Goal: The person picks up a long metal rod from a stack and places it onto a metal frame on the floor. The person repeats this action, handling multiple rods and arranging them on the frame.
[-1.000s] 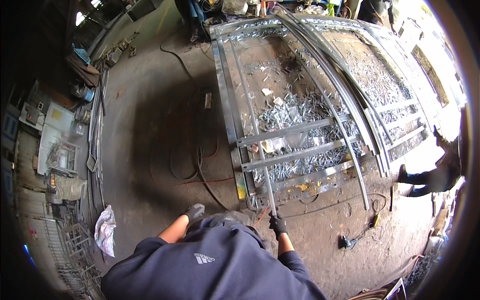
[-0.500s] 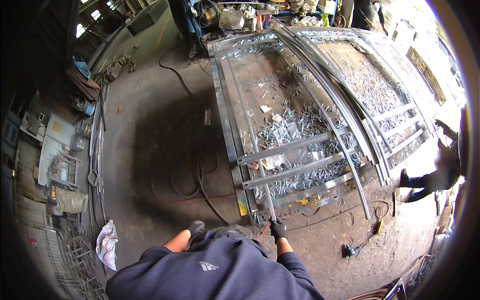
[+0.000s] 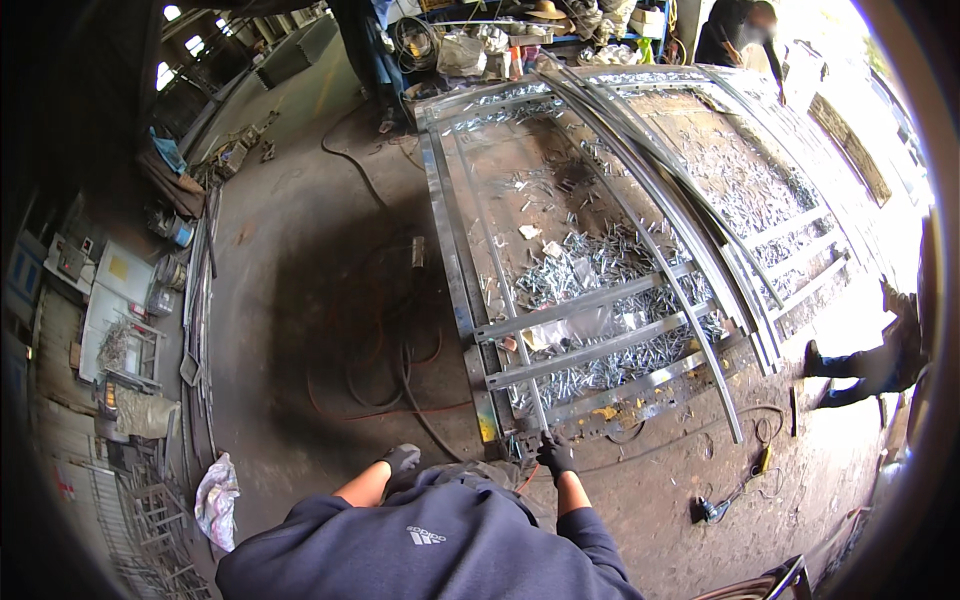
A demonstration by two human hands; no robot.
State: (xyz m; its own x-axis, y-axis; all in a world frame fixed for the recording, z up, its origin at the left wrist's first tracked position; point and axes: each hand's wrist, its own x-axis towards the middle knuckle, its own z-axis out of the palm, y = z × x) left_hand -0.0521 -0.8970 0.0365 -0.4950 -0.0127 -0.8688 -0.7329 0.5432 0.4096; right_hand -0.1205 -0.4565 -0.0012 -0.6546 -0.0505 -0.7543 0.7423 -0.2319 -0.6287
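Note:
My right hand (image 3: 556,455), in a dark glove, is closed round the near end of a long, narrow metal bar (image 3: 508,298). The bar runs away from me, over the left part of a metal frame table. Two metal crosspieces, a farther one (image 3: 585,300) and a nearer one (image 3: 600,345), lie across the frame near this bar. By my left thigh hangs my left hand (image 3: 402,459), in a grey glove, apart from the table; its fingers are too small to make out. Heaps of small shiny metal pieces (image 3: 575,275) fill the tabletop between the bars.
More long metal bars (image 3: 690,215) lie across the table's middle. A power tool (image 3: 712,510) with a cord is on the floor at right. Hoses (image 3: 405,375) loop over the floor at left. One person (image 3: 880,350) stands at right, another (image 3: 738,35) beyond the table.
My view has shifted slightly. The person beyond the table leans farther in, an arm reaching down toward the table's far edge. My right hand stays on the bar's end.

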